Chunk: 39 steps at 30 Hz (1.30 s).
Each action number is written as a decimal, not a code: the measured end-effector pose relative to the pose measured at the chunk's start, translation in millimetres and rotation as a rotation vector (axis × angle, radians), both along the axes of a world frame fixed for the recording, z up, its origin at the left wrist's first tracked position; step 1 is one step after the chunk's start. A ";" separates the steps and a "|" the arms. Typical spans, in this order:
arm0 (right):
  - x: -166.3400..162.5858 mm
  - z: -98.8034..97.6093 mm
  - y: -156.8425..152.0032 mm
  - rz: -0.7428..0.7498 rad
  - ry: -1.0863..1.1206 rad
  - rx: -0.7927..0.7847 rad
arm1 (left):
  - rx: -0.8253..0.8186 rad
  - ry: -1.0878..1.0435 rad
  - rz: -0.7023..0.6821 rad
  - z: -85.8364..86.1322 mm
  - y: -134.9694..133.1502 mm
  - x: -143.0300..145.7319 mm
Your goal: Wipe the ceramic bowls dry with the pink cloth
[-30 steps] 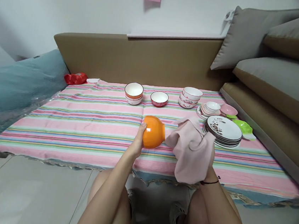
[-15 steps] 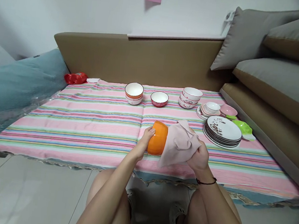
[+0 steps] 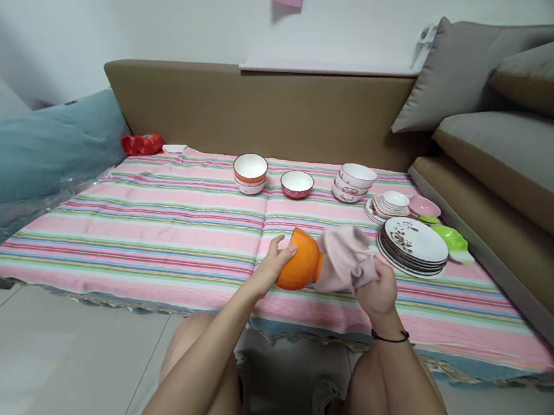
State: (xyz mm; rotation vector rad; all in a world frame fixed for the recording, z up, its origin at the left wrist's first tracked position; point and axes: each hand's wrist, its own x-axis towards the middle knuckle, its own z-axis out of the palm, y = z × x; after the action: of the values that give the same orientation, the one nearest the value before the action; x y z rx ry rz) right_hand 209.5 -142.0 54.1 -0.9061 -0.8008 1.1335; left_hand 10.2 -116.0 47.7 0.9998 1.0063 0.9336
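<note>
An orange bowl (image 3: 300,261) is tipped on its side above the striped cloth (image 3: 145,233), its foot facing right. My left hand (image 3: 271,266) grips it by the rim, thumb on the outside; the fingers inside are hidden. A pale pink cleaning cloth (image 3: 343,257) hangs bunched from my right hand (image 3: 380,289), which is closed round its end. The cleaning cloth lies right beside the bowl's foot; whether they touch I cannot tell. Behind them stand a red bowl (image 3: 296,184), a stack with an orange-rimmed bowl (image 3: 250,170) and a stack of white bowls (image 3: 355,183).
Dark-edged plates (image 3: 416,242) are piled at the right, near small white dishes (image 3: 395,201), a pink bowl (image 3: 424,208) and a green leaf-shaped dish (image 3: 450,239). Grey cushions (image 3: 515,147) rise beyond them. A red package (image 3: 142,144) lies at the back left by a blue cushion (image 3: 39,156).
My right hand has drawn the cleaning cloth rightward off the orange bowl, baring its side and foot. The bowl has turned slightly in my left hand.
</note>
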 end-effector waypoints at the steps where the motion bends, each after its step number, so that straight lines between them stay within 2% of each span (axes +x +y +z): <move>1: -2.1 0.9 -4.2 0.066 -0.026 -0.019 | -0.003 -0.001 -0.007 -1.3 -0.4 0.5; 3: -7.0 2.1 -11.6 0.205 -0.055 -0.043 | -0.006 -0.039 -0.033 -3.2 -1.3 1.7; 5: -10.1 2.9 -15.4 0.259 -0.070 -0.038 | 0.000 -0.085 -0.047 -3.3 -2.3 2.8; 9: -7.5 3.5 -13.5 0.140 -0.313 0.042 | 0.003 -0.080 -0.089 1.1 -5.1 3.3; 14: -3.0 4.4 -7.8 0.033 -0.695 0.317 | 0.001 -0.069 -0.128 6.4 -8.4 4.2; 16: -2.4 3.3 -6.0 0.036 -0.776 0.372 | -0.009 -0.083 -0.132 7.6 -9.2 5.2; 22: -8.9 -5.6 -3.9 0.248 -0.898 0.411 | 0.015 -0.055 -0.170 6.5 -11.9 6.6; 24: -13.4 -8.5 -3.5 0.272 -0.955 0.428 | 0.016 -0.044 -0.166 4.3 -12.1 6.5; 28: -19.8 -13.3 -0.7 0.269 -0.925 0.418 | 0.010 -0.005 -0.138 1.7 -12.0 5.6; 34: -24.5 -15.5 2.7 0.121 -0.611 0.279 | -0.040 -0.037 -0.141 0.5 -11.5 7.8; 36: -25.3 -14.2 2.0 0.090 -0.621 0.258 | -0.028 -0.073 -0.158 -1.1 -11.0 9.4; 39: -26.0 -11.7 0.2 0.093 -0.776 0.350 | -0.020 -0.106 -0.138 -4.3 -10.7 11.2</move>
State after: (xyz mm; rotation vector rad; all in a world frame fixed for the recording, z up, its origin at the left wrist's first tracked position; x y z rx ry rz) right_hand 183.5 -141.8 42.4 -1.0169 -1.6303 0.6617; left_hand 21.3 -126.7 43.4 0.9801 0.8462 0.8514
